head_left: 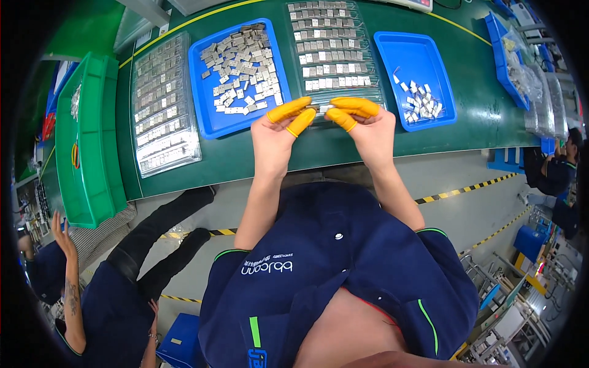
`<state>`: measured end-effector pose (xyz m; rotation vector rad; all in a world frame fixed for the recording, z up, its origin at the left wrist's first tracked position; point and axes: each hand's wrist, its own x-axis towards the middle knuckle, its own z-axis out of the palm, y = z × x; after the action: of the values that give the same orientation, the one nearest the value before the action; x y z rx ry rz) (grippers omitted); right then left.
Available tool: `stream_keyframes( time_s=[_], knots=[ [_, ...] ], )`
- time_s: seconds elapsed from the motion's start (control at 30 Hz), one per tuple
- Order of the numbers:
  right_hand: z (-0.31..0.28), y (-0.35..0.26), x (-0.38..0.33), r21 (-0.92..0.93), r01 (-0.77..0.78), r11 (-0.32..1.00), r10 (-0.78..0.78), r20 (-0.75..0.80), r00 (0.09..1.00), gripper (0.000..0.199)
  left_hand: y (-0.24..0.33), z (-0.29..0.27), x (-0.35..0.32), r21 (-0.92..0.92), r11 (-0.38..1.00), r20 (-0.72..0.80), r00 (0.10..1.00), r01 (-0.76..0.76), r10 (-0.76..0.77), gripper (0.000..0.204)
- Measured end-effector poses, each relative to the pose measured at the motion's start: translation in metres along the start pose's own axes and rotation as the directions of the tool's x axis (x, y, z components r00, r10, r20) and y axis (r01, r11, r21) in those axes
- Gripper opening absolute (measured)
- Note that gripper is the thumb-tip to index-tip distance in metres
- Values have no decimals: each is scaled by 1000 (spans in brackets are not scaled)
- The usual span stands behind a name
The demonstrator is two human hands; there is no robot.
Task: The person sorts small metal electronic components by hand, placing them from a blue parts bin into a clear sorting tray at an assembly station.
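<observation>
My left hand (274,136) and my right hand (375,132) meet over the table's near edge, with yellow finger cots on thumbs and forefingers. Both are closed in a pinch on a small white connector (324,109), one at each end; the fingertips hide much of it. Just beyond my hands lies a clear plastic tray (334,88) with rows of white and metal connectors and thin wires. Left of it, a blue tray (209,124) holds many loose metal-and-white connectors. On the right, another blue tray (412,55) contains a small heap of white connectors with wires.
Further left on the green table (245,156) are a stack of clear trays (161,101) with connectors and a green bin (89,153). A blue tray of bagged parts (507,61) stands far right. Another person (116,294) is at the lower left.
</observation>
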<state>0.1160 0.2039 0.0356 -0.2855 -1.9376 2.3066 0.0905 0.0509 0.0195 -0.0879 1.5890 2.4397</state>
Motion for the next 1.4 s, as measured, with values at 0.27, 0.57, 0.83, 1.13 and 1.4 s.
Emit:
stream_keyframes(
  time_s=[0.27,0.57,0.83,1.13,1.4],
  knots=[
    [-7,-2,0,-224,-115,968,129,49,990,19,-4,-9,-9,174,983,14,998,-62,61,24],
    [-22,-2,2,-177,-132,975,190,369,910,28,7,-18,-15,207,978,223,971,34,-81,21],
    [-9,0,-3,-27,-371,928,362,293,885,20,-3,-22,-11,133,981,236,957,141,-170,21],
    [-6,24,35,-803,549,231,-605,323,728,13,3,-19,-14,528,829,-90,958,-186,272,21],
    [-7,38,32,-787,552,276,-479,385,789,17,23,-59,24,905,402,-77,876,-139,476,21]
  ],
)
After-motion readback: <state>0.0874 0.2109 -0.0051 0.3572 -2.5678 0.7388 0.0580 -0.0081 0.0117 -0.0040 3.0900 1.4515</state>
